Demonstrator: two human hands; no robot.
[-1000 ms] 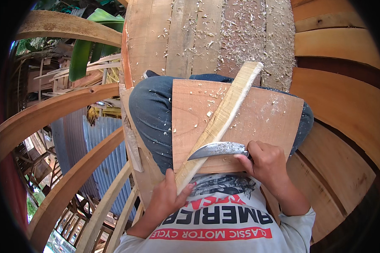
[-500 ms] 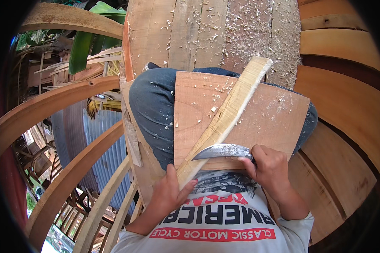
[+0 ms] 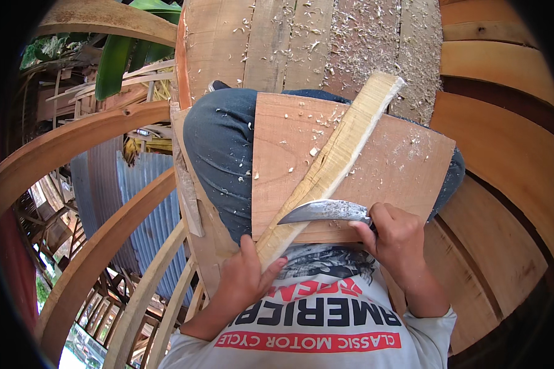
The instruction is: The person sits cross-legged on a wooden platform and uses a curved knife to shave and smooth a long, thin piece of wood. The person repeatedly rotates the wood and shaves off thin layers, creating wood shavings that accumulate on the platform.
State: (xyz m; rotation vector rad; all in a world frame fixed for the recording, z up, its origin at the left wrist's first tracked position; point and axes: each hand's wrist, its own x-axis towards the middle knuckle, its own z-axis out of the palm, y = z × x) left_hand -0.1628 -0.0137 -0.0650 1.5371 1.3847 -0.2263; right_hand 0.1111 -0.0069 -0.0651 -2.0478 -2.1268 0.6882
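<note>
A long pale wooden stick [image 3: 338,154] lies slanted across a flat reddish board [image 3: 400,166] that rests on my lap. My left hand [image 3: 246,277] grips the stick's near end against the board's lower left corner. My right hand [image 3: 394,237] is closed on the handle of a curved steel knife [image 3: 323,211]. Its blade lies across the stick's lower part, tip pointing left. Pale shavings are scattered over the board.
Plank flooring [image 3: 326,37] strewn with wood chips lies ahead of my knees. Curved wooden ribs [image 3: 74,147] arc on the left, with corrugated metal sheet [image 3: 135,203] far below them. Curved planking [image 3: 505,111] rises on the right. A green leaf [image 3: 120,52] shows at top left.
The knife blade has slid a little down the stick toward me. My left hand keeps its grip on the stick's near end, and the board stays put.
</note>
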